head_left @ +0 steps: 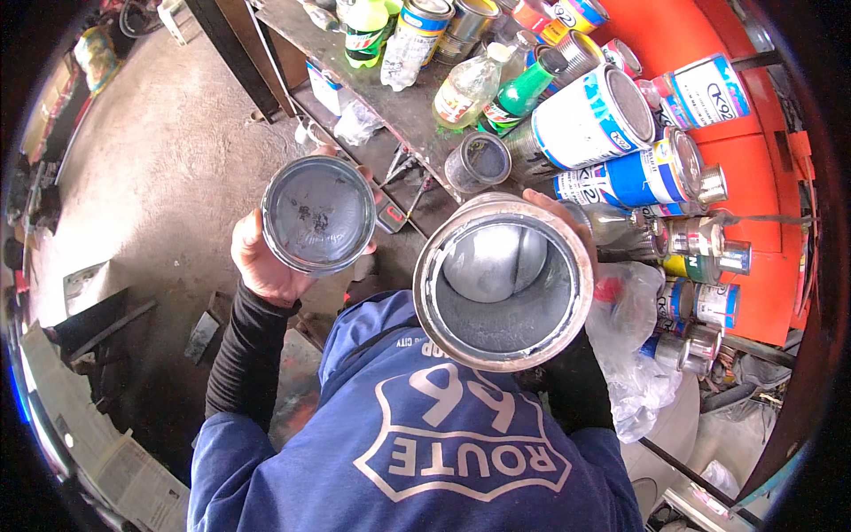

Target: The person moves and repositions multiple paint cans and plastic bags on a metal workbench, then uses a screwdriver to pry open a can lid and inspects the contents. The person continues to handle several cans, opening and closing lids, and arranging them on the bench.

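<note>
My left hand [264,264] is wrapped around the edge of a round paint can lid [319,215], its face smeared with grey paint and a few darker specks. Fingertips show on both sides of the lid. My right hand [564,213] grips the side of an open metal paint can [430,301], mostly hidden behind it. The can is tilted so its mouth faces me; its inside is coated grey, with a lighter, shiny grey area deep within. Lid and can are held apart in front of my blue shirt [461,426].
On the bench [399,97] beyond stand a small grey-stained cup [479,162], a green bottle [523,93], a large white-and-blue can [585,120] and several other cans. A clear plastic bag [634,355] hangs at right, by an orange-red panel [749,177]. Concrete floor [186,115] lies left.
</note>
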Demonstrator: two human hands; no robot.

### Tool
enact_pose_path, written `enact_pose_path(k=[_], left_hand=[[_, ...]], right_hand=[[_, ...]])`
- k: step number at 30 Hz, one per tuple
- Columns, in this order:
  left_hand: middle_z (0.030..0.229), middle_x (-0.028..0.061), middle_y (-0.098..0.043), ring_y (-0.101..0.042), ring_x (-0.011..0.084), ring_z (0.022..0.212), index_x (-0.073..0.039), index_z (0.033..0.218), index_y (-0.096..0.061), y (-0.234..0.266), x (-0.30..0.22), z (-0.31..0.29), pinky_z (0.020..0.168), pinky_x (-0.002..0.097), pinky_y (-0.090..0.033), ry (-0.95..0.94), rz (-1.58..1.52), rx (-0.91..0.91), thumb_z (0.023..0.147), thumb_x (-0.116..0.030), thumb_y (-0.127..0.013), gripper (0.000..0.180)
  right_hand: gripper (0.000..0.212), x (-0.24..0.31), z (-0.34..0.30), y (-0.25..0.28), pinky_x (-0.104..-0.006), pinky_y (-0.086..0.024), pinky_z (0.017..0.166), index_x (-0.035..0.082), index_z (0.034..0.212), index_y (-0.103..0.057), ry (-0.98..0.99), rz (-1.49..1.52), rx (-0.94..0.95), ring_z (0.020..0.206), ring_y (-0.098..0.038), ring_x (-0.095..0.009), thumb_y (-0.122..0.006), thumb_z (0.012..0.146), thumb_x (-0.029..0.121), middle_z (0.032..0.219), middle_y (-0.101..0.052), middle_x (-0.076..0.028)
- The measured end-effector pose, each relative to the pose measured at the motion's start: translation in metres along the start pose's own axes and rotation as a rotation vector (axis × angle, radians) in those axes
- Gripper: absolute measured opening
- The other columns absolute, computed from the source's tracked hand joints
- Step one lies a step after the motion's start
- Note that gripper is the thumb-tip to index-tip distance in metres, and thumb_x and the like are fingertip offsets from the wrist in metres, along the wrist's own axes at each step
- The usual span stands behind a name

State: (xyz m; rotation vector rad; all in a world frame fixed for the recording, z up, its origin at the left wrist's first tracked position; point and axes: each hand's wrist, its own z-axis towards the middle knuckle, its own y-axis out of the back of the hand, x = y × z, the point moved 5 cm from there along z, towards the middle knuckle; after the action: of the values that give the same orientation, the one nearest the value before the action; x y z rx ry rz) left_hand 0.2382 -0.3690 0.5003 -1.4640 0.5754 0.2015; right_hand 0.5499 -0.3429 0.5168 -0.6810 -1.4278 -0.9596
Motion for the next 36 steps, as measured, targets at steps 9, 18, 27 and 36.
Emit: enact_pose_path(k=[9,18,27,36], left_hand=[[0.159,0.0339,-0.028,-0.034,0.0527,0.145,-0.002,0.159,-0.025,-0.009,-0.022,-0.005,0.097,0.0713,-0.051,-0.051,0.111,-0.001,0.076,-0.054,-0.079,0.112],[0.142,0.0271,-0.053,-0.058,0.0438,0.126,-0.002,0.137,-0.055,-0.139,-0.036,-0.003,0.105,0.0505,-0.048,-0.228,1.718,0.513,0.062,-0.03,-0.091,0.087],[0.144,0.0258,-0.054,-0.056,0.0442,0.129,0.001,0.132,-0.059,-0.152,-0.01,0.008,0.107,0.0498,-0.047,-0.246,1.985,0.617,0.07,-0.045,-0.089,0.083],[0.13,0.0159,-0.063,-0.063,0.0274,0.118,-0.003,0.14,-0.056,-0.041,0.028,0.11,0.099,0.0413,-0.052,-0.176,1.535,0.051,0.076,-0.023,-0.09,0.075]], right_hand=[[0.124,0.001,0.006,-0.006,-0.0495,-0.035,0.115,0.0,0.152,-0.038,-0.01,0.018,0.001,0.137,-0.048,-0.042,-0.099,0.052,0.042,0.149,-0.048,-0.024],[0.121,0.03,0.012,-0.041,-0.0525,-0.035,0.115,0.0,0.152,-0.038,0.307,-0.521,0.067,0.137,-0.046,-0.043,-0.096,0.057,0.046,0.15,-0.046,-0.024],[0.122,0.03,0.007,-0.054,-0.0498,-0.039,0.112,0.0,0.152,-0.037,0.291,-0.458,-0.01,0.133,-0.049,-0.042,-0.096,0.057,0.048,0.145,-0.048,-0.025],[0.145,0.01,-0.031,-0.004,-0.0476,-0.03,0.122,-0.001,0.158,-0.018,-0.345,0.836,-0.413,0.145,-0.041,-0.034,-0.104,0.048,0.034,0.157,-0.037,-0.022]])
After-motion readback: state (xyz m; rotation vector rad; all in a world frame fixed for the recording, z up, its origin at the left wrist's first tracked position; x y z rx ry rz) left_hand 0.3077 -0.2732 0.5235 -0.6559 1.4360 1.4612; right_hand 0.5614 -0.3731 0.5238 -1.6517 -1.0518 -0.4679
